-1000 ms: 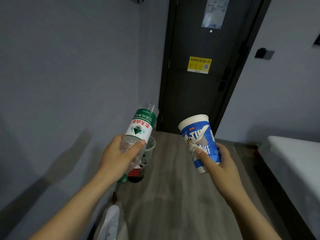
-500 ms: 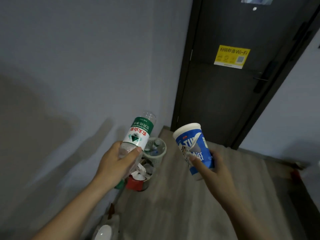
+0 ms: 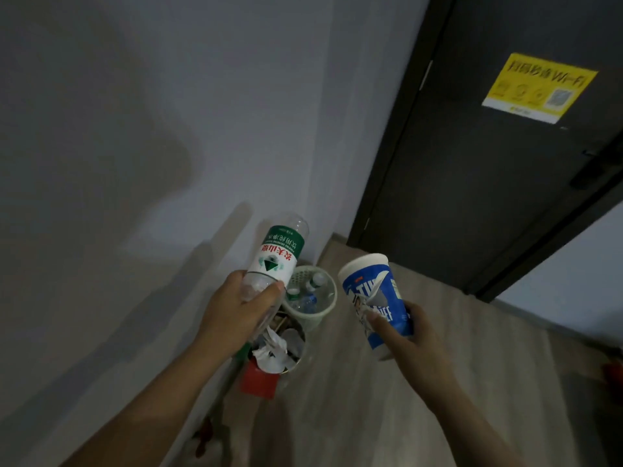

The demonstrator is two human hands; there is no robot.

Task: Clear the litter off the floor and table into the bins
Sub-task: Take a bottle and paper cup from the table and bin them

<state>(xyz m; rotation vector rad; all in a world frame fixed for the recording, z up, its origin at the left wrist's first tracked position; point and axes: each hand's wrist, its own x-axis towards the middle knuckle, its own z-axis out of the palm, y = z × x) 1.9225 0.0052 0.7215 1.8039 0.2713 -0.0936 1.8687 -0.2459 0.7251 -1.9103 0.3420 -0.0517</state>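
My left hand [image 3: 236, 311] grips a clear plastic bottle [image 3: 278, 256] with a green and white label, held bottom-up above two bins by the wall. My right hand [image 3: 409, 342] holds a blue and white paper cup [image 3: 372, 294], tilted, to the right of the bins. The pale green basket bin [image 3: 328, 306] holds several plastic bottles. In front of it stands a second bin [image 3: 295, 357] with crumpled white paper and a red item in it; my left hand hides part of it.
A grey wall runs along the left. A dark door [image 3: 488, 163] with a yellow sticker [image 3: 539, 87] stands ahead on the right. Wood-look floor [image 3: 371, 416] stretches between the bins and the door. Small dark bits [image 3: 204, 436] lie by the wall near me.
The view has come closer to the bins and turned left and down; both hands have kept their hold on the bottle and cup, now nearer above the bins.
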